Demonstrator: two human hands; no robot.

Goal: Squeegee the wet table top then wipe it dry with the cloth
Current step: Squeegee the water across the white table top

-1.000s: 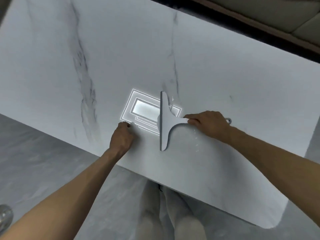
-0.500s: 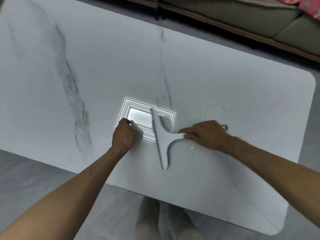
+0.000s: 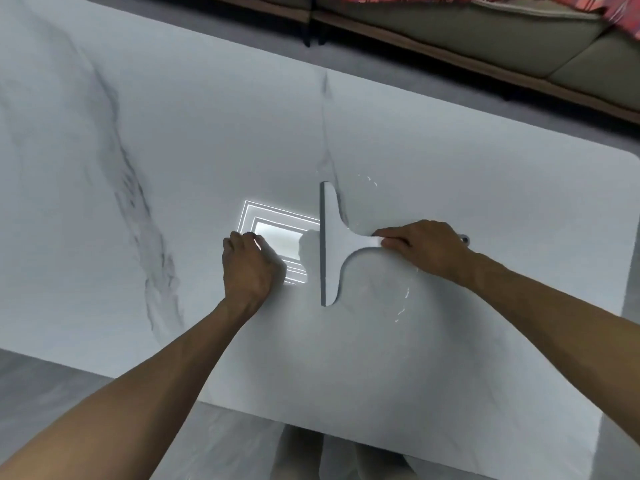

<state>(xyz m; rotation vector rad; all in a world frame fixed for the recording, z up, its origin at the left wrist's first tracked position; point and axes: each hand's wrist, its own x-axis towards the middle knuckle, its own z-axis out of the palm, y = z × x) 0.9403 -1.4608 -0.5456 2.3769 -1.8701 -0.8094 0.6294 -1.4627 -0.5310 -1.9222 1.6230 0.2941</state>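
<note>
A white marble table top (image 3: 173, 150) with grey veins fills the view. A pale grey squeegee (image 3: 332, 244) lies blade-down on it near the middle, its long blade running near to far. My right hand (image 3: 426, 247) grips the squeegee's handle from the right. My left hand (image 3: 249, 268) rests on the table as a closed fist just left of the blade, with nothing visible in it. Thin water streaks and drops (image 3: 401, 306) glint to the right of the blade. No cloth shows on the table.
A ceiling light's reflection (image 3: 277, 233) glares between my hands. A beige sofa (image 3: 485, 32) with red checked fabric (image 3: 519, 5) stands beyond the far edge. Grey floor (image 3: 52, 393) and my legs (image 3: 346, 455) lie below the near edge. The table's rounded right corner (image 3: 620, 161) is close.
The squeegee's blade has straightened from a tilt and sits a little farther from me. My view has shifted, showing more of the far edge and sofa. My left fist stays beside it.
</note>
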